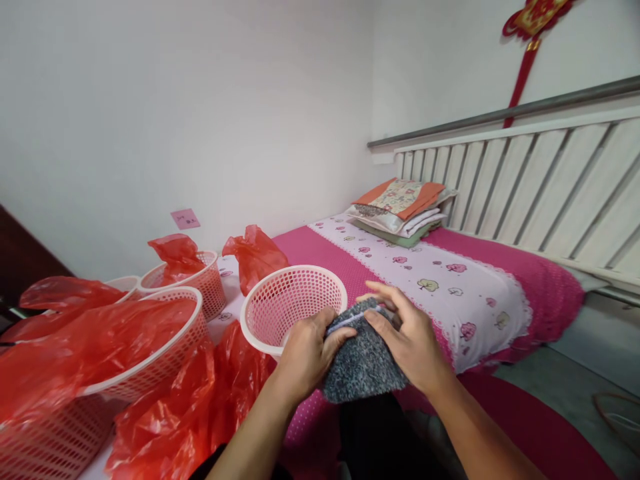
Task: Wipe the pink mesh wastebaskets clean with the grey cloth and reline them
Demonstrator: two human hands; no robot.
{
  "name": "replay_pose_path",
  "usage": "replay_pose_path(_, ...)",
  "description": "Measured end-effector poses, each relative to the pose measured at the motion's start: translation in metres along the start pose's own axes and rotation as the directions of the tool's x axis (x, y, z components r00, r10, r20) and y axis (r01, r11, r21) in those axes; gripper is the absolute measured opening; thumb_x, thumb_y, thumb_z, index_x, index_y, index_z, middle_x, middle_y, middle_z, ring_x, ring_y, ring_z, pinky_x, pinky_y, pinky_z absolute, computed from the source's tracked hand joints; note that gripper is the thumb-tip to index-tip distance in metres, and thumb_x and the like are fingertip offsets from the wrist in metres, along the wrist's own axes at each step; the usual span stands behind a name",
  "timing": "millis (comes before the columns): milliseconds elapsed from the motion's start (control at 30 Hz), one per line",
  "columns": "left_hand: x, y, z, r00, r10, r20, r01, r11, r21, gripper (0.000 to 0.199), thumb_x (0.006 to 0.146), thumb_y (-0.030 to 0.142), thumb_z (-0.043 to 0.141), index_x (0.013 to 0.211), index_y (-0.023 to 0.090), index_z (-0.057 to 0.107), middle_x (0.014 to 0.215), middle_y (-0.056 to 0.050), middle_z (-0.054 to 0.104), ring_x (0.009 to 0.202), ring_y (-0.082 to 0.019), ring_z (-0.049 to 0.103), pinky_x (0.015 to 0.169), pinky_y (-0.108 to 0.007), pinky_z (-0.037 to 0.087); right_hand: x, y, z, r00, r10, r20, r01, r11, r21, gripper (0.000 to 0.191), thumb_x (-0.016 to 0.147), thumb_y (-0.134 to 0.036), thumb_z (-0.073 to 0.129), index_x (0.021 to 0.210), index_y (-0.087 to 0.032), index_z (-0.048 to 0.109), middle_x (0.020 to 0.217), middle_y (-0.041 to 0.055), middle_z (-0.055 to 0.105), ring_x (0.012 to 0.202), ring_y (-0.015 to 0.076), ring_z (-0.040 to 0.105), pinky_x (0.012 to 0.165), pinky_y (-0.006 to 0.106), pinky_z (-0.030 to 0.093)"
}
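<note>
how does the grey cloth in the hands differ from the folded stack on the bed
The grey cloth is held by the left hand and right hand; the folded stack rests on the bed. The grey cloth is speckled; the folded stack shows orange, patterned, white and green. Both look like fabric.

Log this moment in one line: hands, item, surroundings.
left hand: holding dark-grey speckled fabric piece | right hand: holding its other side | beyond left hand: round pink perforated basket | at left: crumpled red plastic
</note>
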State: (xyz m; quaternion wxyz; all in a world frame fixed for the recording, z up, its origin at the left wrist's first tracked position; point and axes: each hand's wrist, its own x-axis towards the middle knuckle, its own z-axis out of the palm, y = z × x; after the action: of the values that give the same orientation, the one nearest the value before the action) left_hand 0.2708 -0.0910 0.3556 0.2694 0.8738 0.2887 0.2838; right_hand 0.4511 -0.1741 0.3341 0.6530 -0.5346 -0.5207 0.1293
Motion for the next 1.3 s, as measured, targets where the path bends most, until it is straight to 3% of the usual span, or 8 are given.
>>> replay_pose_path(167, 0.001, -0.006, -0.004, 1.0, 0.012, -0.015, -0.014, 0.986, -0.168, 0.045, 0.102, 0.055, 0.052, 0.073, 0.022, 0.048, 0.067, 0.005, 0.047, 0.064, -0.013, 0.045, 0.061, -0.028, 0.03, 0.0, -0.002, -0.006, 0.905, 0.195, 0.378, -0.254, 0.96, 0.114, 0.046, 0.096, -0.062, 0.061, 0.115, -0.021, 0.073, 0.099, 0.0073, 0.079, 0.094, 0.0253, 0.076, 0.08, 0.035, 0.062)
replay_pose_path(400, 0.004, -0.003, -0.01, 0.997, -0.022, 0.079, 0.052, 0.92, -0.389, 0.042, 0.1, 0.054, 0.053, 0.075, 0.02, 0.056, 0.07, 0.004, 0.048, 0.066, -0.013, 0.043, 0.062, -0.026, 0.035, -0.001, 0.0, -0.001, 0.949, 0.166, 0.267, -0.189, 0.98, 0.066, 0.039, 0.098, -0.057, 0.061, 0.097, -0.02, 0.071, 0.088, 0.0034, 0.073, 0.085, 0.0212, 0.068, 0.073, 0.03, 0.054)
replay_pose_path(567, 0.002, 0.0, -0.017, 0.992, 0.011, 0.129, 0.041, 0.917, -0.396, 0.041, 0.099, 0.054, 0.055, 0.082, 0.019, 0.064, 0.073, 0.002, 0.055, 0.07, -0.014, 0.05, 0.066, -0.026, 0.038, 0.002, -0.001, -0.005, 0.898, 0.119, 0.423, -0.225, 0.952, 0.21, 0.035, 0.092, -0.053, 0.07, 0.108, -0.022, 0.07, 0.101, 0.0038, 0.076, 0.095, 0.023, 0.071, 0.082, 0.032, 0.057)
replay_pose_path(733, 0.001, -0.002, -0.014, 0.993, 0.064, 0.101, -0.041, 0.975, -0.221, 0.028, 0.089, 0.047, 0.076, 0.093, 0.02, 0.07, 0.082, 0.001, 0.065, 0.078, -0.017, 0.058, 0.07, -0.027, 0.04, -0.001, -0.004, -0.002, 0.968, 0.029, 0.25, -0.034, 0.999, 0.016, 0.022, 0.095, -0.044, 0.068, 0.101, -0.023, 0.07, 0.096, 0.0027, 0.076, 0.092, 0.0213, 0.071, 0.082, 0.029, 0.055)
replay_pose_path(867, 0.003, -0.006, -0.009, 0.985, 0.166, -0.035, -0.168, 0.984, -0.054, 0.014, 0.096, 0.034, 0.069, 0.091, 0.021, 0.071, 0.088, -0.001, 0.068, 0.085, -0.018, 0.063, 0.078, -0.028, 0.043, -0.002, -0.006, 0.004, 0.983, -0.128, 0.13, 0.141, 0.985, -0.104, 0.013, 0.095, -0.034, 0.066, 0.1, -0.024, 0.071, 0.095, 0.0037, 0.076, 0.089, 0.0215, 0.071, 0.083, 0.03, 0.055)
replay_pose_path(1067, 0.002, -0.008, -0.006, 0.978, 0.143, -0.152, -0.163, 0.978, -0.13, 0.012, 0.095, 0.031, 0.071, 0.088, 0.02, 0.069, 0.083, 0.0, 0.067, 0.08, -0.016, 0.061, 0.075, -0.027, 0.044, -0.001, -0.004, 0.002, 0.993, 0.002, 0.12, 0.011, 0.994, -0.109, 0.023, 0.092, -0.043, 0.071, 0.085, -0.021, 0.067, 0.073, -0.0004, 0.07, 0.069, 0.0184, 0.066, 0.063, 0.026, 0.052)
replay_pose_path(1233, 0.003, -0.006, -0.009, 0.985, 0.086, -0.149, -0.117, 0.97, -0.212, 0.015, 0.093, 0.03, 0.07, 0.082, 0.02, 0.066, 0.079, 0.001, 0.066, 0.075, -0.015, 0.057, 0.071, -0.026, 0.043, 0.002, 0.002, -0.008, 0.996, -0.013, 0.088, 0.008, 0.999, 0.051, 0.046, 0.09, -0.046, 0.076, 0.128, -0.024, 0.067, 0.118, 0.0081, 0.075, 0.102, 0.0233, 0.072, 0.088, 0.033, 0.059)
replay_pose_path(1300, 0.004, -0.006, -0.009, 0.981, 0.067, -0.185, -0.106, 0.972, -0.21, 0.015, 0.091, 0.031, 0.071, 0.083, 0.02, 0.066, 0.079, 0.001, 0.065, 0.075, -0.016, 0.057, 0.071, -0.026, 0.043, 0.003, 0.002, -0.012, 0.993, -0.081, 0.08, 0.078, 0.996, 0.04, 0.04, 0.089, -0.042, 0.077, 0.125, -0.025, 0.068, 0.122, 0.0088, 0.073, 0.107, 0.0236, 0.071, 0.093, 0.036, 0.059)
